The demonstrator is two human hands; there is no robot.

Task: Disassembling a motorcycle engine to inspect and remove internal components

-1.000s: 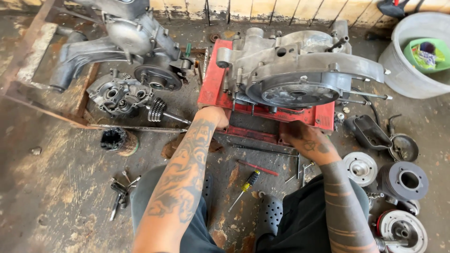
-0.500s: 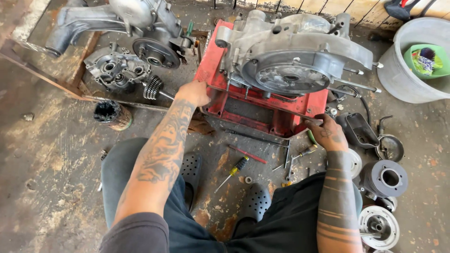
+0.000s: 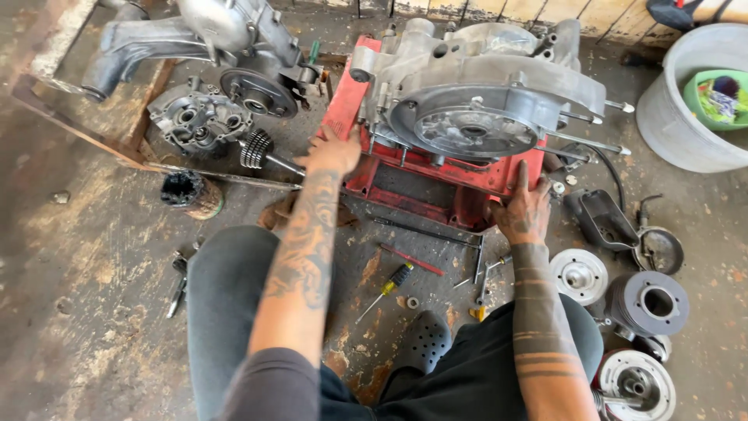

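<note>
Partly hidden left fingers (image 3: 331,148), red stand (image 3: 436,183)

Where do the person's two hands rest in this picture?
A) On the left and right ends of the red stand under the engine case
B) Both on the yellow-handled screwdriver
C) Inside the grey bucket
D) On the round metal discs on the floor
A: the left hand and the right hand each press on an end of the red stand that carries the engine case.

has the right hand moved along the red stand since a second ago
Yes. The right hand has slid from the middle of the red stand front edge out to its right corner, below the engine case.
</note>
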